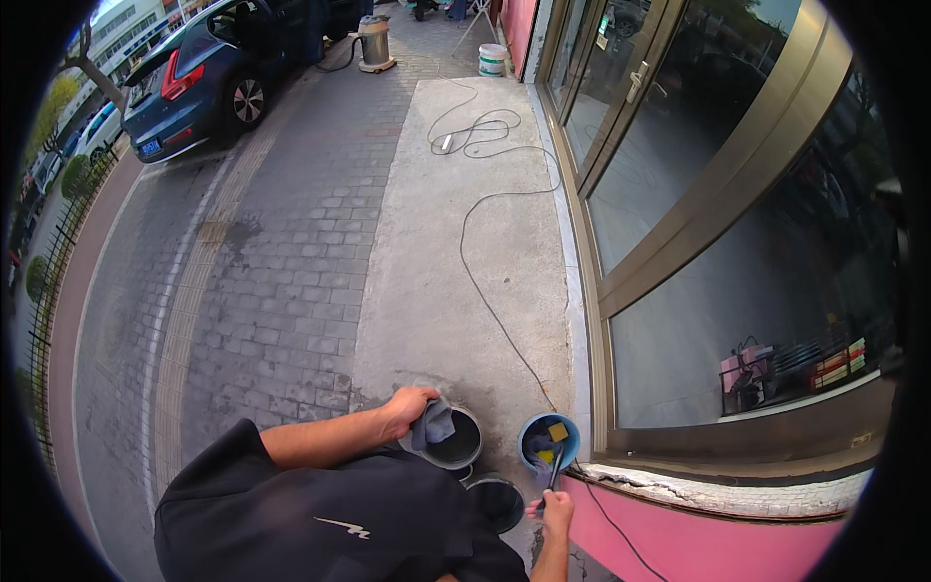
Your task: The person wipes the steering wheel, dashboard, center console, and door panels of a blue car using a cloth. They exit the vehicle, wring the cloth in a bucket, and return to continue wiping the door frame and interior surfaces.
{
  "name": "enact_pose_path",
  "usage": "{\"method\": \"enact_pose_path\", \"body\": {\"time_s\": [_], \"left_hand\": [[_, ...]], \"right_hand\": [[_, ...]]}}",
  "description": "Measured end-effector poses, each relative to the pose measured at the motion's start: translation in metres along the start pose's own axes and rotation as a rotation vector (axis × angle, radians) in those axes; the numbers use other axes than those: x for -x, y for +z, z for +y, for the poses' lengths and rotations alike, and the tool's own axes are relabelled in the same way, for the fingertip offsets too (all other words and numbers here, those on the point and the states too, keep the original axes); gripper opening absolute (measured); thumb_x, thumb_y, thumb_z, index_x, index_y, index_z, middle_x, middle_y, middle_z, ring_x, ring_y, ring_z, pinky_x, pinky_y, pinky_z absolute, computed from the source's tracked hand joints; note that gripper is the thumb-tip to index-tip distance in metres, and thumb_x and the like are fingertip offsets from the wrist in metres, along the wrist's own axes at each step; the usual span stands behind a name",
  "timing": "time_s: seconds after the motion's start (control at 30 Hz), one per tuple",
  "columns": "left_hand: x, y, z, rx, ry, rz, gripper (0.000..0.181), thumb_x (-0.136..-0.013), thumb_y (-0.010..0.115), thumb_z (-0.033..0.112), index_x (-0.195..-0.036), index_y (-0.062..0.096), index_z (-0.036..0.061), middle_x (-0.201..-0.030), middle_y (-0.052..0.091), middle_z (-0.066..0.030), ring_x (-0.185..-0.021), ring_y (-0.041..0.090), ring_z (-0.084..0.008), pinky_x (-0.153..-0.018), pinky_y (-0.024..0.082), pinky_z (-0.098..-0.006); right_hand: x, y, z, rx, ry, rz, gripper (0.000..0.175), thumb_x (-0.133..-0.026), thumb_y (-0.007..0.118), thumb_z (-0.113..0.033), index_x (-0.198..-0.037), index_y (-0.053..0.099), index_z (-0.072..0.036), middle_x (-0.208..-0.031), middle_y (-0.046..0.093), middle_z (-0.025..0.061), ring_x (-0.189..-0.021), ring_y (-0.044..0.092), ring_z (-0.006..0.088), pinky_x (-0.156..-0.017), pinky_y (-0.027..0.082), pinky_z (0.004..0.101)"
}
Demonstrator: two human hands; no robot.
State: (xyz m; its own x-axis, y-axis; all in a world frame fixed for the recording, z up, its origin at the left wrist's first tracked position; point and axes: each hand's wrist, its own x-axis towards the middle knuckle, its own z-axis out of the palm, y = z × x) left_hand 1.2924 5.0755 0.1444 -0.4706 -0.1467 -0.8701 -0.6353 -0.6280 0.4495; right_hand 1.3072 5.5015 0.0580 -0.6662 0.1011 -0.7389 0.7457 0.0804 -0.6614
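Note:
My left hand [407,409] grips a crumpled grey cloth [434,422] over the near left rim of a bucket [478,431] with a dark inside. My right hand [551,511] holds the black handle of a tool [556,469], possibly a brush, which slants up to a blue bucket [522,439]. Inside that bucket lie a yellow sponge [558,432], a second yellow piece and dark cloths. The tool's working end is hard to make out among them. Between my hands and closer to my body stands another dark bucket [502,502], partly covered by my shirt.
A grey cable [494,298] loops over the concrete strip [414,254] and passes the blue bucket. Glass doors with metal frames [604,305] line the right. Farther off are a white bucket [492,62], a drum vacuum cleaner [375,45] and a blue car [182,94].

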Motion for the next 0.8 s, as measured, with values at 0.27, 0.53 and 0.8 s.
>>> {"method": "enact_pose_path", "body": {"time_s": [0.27, 0.53, 0.8], "left_hand": [[-0.064, 0.002, 0.042, -0.498, -0.121, -0.223, 0.025, -0.101, 0.062, 0.024, -0.1, 0.071, 0.0004, -0.093, 0.075, -0.0099, -0.079, 0.072, -0.0241, -0.075, 0.06, -0.0401], [-0.093, 0.005, 0.047, -0.64, -0.22, -0.458, 0.027, -0.103, 0.059, 0.02, -0.114, 0.068, -0.0032, -0.107, 0.074, -0.0115, -0.094, 0.072, -0.0232, -0.088, 0.057, -0.0366], [-0.024, 0.003, 0.01, -0.753, -0.284, -0.506, 0.028, -0.103, 0.058, 0.018, -0.119, 0.066, -0.0038, -0.113, 0.073, -0.0138, -0.1, 0.071, -0.0238, -0.092, 0.058, -0.0379]], "right_hand": [[0.2, 0.099, 0.169, -0.221, 0.328, 0.077, 0.031, -0.098, 0.064, -0.017, -0.122, 0.068, 0.002, -0.069, 0.064, 0.0056, -0.055, 0.056, 0.0125, -0.047, 0.04, 0.0273], [0.349, 0.209, 0.161, -0.127, 0.293, 0.275, 0.032, -0.096, 0.069, -0.012, -0.127, 0.07, -0.008, -0.067, 0.057, -0.0048, -0.057, 0.047, 0.0061, -0.053, 0.038, 0.0257], [0.196, 0.256, 0.241, 0.453, 0.321, 0.604, 0.036, -0.097, 0.063, -0.024, -0.129, 0.063, -0.008, -0.093, 0.075, 0.0221, -0.089, 0.075, 0.038, -0.078, 0.059, 0.0486]]}}
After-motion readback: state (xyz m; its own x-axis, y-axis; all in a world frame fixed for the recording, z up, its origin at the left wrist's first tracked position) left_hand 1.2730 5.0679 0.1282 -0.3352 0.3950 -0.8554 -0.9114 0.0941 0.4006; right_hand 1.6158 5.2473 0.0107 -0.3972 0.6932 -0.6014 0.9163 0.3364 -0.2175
